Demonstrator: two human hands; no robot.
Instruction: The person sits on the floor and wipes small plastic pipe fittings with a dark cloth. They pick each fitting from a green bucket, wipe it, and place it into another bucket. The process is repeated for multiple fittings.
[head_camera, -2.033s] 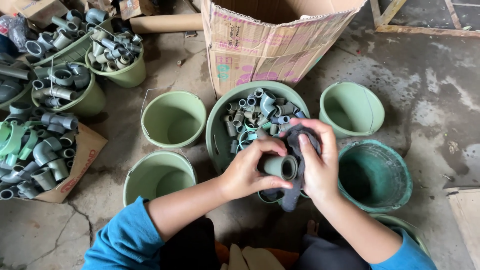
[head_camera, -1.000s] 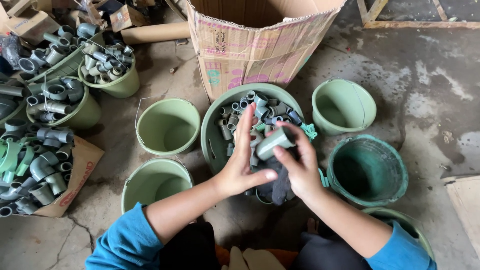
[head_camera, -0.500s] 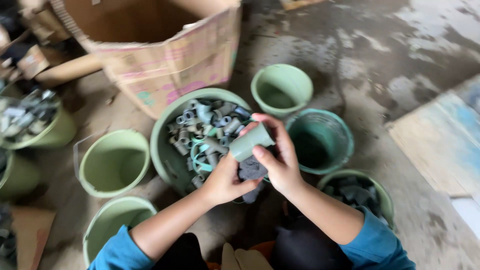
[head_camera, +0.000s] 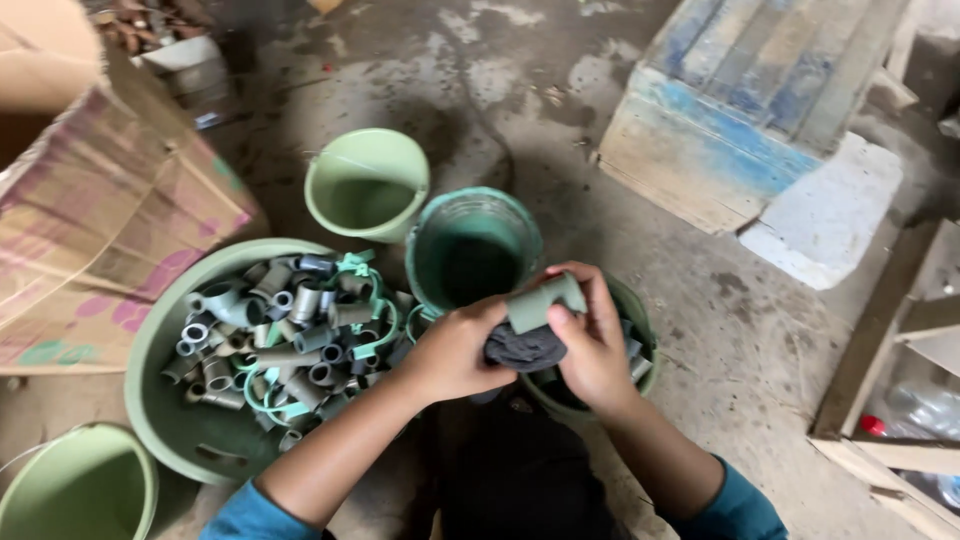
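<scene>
Since a second ago both hands have swung rightward, from above the wide basin (head_camera: 160, 420) to over a small bucket (head_camera: 640, 375) with bare concrete beyond. The right hand (head_camera: 590, 350) pinches a smooth grey-green pipe fitting (head_camera: 545, 302); the left hand (head_camera: 455, 350) clutches a dark cloth (head_camera: 522, 347) beneath it.

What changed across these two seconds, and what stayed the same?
The pipe fitting passed from the left hand to the right hand, and both hands swung right, over the bucket that holds fittings. The dark cloth went from the right hand to the left. The big basin remains full.
</scene>
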